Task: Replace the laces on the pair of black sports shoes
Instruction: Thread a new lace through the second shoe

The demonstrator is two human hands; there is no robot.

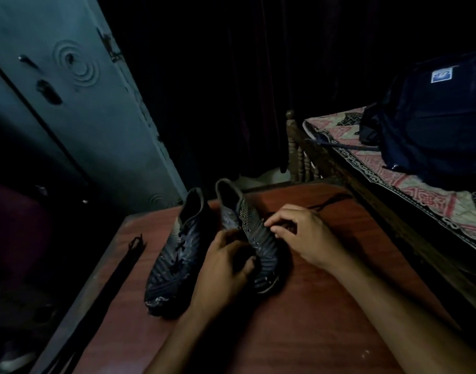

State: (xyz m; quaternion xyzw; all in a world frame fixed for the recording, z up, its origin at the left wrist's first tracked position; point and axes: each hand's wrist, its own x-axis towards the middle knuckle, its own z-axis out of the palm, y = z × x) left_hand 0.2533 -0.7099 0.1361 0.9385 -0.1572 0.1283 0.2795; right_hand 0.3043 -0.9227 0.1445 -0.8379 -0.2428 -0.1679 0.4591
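Two black shoes sit side by side on the reddish counter [325, 306] in the middle of the frame, toes toward the bottom. The left shoe [172, 255] lies untouched with its lace threaded through it. The right shoe [254, 238] is the one in hand: the left hand [223, 268] curls round its near side, thumb across the forefoot, gripping it. The right hand [304, 233] rests at the far side by the eyelets, its fingertips pinched together on a dark lace [325, 202] that trails away across the counter toward the upper right; the light is too dim to tell how far this lace is threaded. A second loose lace [118, 271] lies stretched along the counter's left edge, well apart from the shoes, its frayed end pointing up the frame. At the right of the frame stands a bed [409, 184] with a patterned pink and black cover, and a dark blue backpack [431, 117] sits on it. A grey-blue cabinet [77, 109] fills the upper left.
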